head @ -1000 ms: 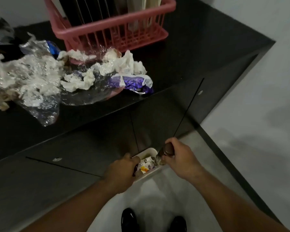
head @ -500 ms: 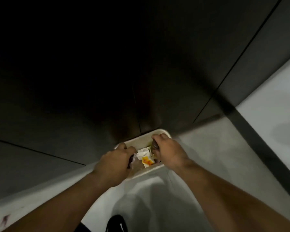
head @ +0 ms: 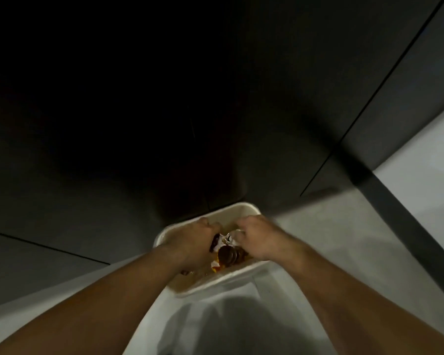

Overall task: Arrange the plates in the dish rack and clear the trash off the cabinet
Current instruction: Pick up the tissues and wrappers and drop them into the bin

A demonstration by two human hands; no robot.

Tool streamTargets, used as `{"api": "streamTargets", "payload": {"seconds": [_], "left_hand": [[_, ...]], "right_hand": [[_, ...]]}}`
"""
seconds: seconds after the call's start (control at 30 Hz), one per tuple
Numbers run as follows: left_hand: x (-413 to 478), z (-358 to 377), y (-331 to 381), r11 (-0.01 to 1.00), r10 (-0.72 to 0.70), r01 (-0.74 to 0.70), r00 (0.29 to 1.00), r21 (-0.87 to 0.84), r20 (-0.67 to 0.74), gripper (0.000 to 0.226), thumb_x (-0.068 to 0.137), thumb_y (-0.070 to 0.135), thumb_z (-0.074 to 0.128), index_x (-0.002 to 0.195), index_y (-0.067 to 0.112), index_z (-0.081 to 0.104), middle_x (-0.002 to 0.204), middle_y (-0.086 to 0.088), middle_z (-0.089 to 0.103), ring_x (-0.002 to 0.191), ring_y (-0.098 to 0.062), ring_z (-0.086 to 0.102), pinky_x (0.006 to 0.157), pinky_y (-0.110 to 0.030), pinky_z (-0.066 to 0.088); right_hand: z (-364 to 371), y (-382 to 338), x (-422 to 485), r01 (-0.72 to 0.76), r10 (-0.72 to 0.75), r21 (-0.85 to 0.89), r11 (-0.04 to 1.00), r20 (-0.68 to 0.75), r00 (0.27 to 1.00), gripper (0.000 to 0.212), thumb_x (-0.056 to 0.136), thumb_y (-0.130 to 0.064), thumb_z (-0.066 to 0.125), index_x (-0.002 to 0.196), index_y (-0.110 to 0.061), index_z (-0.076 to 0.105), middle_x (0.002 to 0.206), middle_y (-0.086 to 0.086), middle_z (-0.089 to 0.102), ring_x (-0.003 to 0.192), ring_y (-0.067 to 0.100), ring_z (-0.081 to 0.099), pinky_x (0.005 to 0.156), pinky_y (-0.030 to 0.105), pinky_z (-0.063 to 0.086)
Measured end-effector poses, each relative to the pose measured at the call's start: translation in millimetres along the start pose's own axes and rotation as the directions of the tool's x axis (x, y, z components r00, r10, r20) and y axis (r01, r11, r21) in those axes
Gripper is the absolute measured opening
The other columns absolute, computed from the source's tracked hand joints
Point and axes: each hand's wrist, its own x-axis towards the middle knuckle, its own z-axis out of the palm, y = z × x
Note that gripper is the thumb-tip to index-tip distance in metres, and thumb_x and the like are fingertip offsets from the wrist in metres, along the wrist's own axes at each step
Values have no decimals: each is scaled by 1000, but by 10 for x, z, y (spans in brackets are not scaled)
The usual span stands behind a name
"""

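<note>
A white trash bin (head: 242,208) stands on the floor against the dark cabinet front. Both my hands hang over its opening. My left hand (head: 190,242) is curled, with a dark wrapper (head: 214,244) at its fingertips. My right hand (head: 260,239) hovers with loosely curled fingers and seems to hold nothing. Just below it, between the hands, a brown bottle (head: 228,254) lies in the bin on crumpled white and orange trash (head: 215,266). The dish rack, the plates and the cabinet top are out of view.
The dark cabinet doors (head: 267,111) fill the upper view, close behind the bin. Pale floor (head: 344,239) spreads to the right and beneath my arms. A dark skirting strip (head: 400,226) runs along the right.
My view dropped from the cabinet top to the bin. The brown bottle left my right hand's grip and now lies in the bin. Both hands moved lower over the opening.
</note>
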Motion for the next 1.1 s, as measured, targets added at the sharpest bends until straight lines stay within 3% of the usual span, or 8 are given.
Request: {"api": "streamTargets", "payload": {"seconds": [0.13, 0.3, 0.53, 0.63, 0.7, 0.8, 0.93, 1.1], "left_hand": [[386, 293, 27, 1000, 14, -10, 991, -27, 135, 59, 81, 29, 68, 134, 35, 42, 133, -2, 44, 114, -24, 52, 86, -33, 44], [490, 647, -119, 998, -13, -9, 928, 57, 373, 108, 63, 17, 76, 147, 38, 12, 143, -2, 27, 132, -30, 34, 103, -46, 37], [464, 659, -180, 994, 22, -64, 916, 92, 401, 118, 52, 32, 75, 143, 45, 0, 143, 2, 20, 134, -28, 31, 99, -45, 41], [405, 385, -160, 997, 72, -81, 932, 10, 356, 107, 49, 62, 68, 137, 54, 8, 142, 8, 30, 125, -23, 43, 97, -45, 46], [310, 143, -110, 990, 137, -122, 946, -68, 293, 78, 62, 63, 64, 131, 56, 27, 132, 11, 47, 111, -16, 53, 90, -38, 51], [54, -318, 51, 979, 200, -196, 976, -58, 80, 37, 86, 55, 48, 117, 36, 56, 115, 10, 59, 97, -12, 59, 81, -35, 52], [-558, -1154, 447, 962, 256, -267, 954, -52, -154, 43, 90, 59, 34, 112, 32, 61, 107, 12, 60, 91, -6, 58, 79, -32, 51], [-1440, -2362, 1014, 922, 318, -373, 881, -102, -351, 42, 94, 56, 37, 119, 30, 58, 106, 15, 58, 90, -1, 55, 75, -17, 45]], "right_hand": [[-317, 162, -280, 44, -29, 105, 993, -139, 990, 33, 98, -33, 51, 128, -24, 61, 116, -3, 67, 94, 10, 64, 82, 29, 54], [-352, 296, -496, 34, 9, 177, 984, -238, 971, 34, 97, -37, 56, 129, -29, 61, 115, -9, 68, 101, 4, 62, 91, 31, 54], [-240, 242, -543, 46, 13, 218, 975, -261, 965, 37, 96, -35, 59, 133, -27, 58, 119, -7, 65, 105, 5, 60, 95, 30, 52], [-306, 177, -526, 60, 0, 227, 972, -256, 967, 37, 96, -35, 59, 133, -31, 56, 121, -10, 64, 106, 3, 59, 92, 28, 52], [-382, 127, -530, 67, 0, 261, 963, -251, 968, 35, 96, -36, 58, 132, -33, 56, 120, -12, 63, 106, 1, 58, 90, 27, 53], [-568, 15, -610, 76, 7, 304, 950, -264, 964, 28, 96, -35, 59, 124, -36, 61, 108, -19, 63, 99, -2, 60, 83, 23, 54], [-1065, -314, -999, 118, -15, 294, 948, -330, 944, 22, 96, -35, 59, 117, -35, 64, 98, -23, 60, 92, -7, 58, 73, 12, 45], [-2004, -888, -1822, 179, -63, 263, 948, -398, 915, 11, 95, -36, 60, 101, -45, 64, 94, -25, 62, 90, -15, 56, 66, 9, 44]]}}
